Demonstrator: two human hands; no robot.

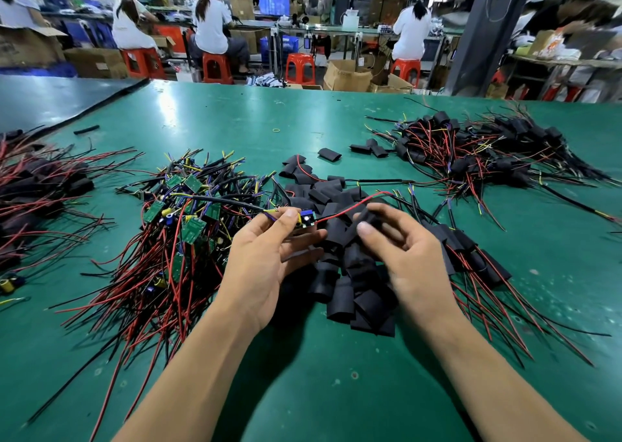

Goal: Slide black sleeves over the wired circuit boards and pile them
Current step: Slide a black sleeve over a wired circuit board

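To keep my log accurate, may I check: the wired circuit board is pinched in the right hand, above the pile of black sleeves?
Not quite: the head view shows the left hand pinching the circuit board, above the pile of black sleeves.

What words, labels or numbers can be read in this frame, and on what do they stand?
No text is readable.
Monitor: screen content too small.
Printed box, far right: print blurred.
Cartons: any labels are too small to read.
Boards: any markings are too small to read.
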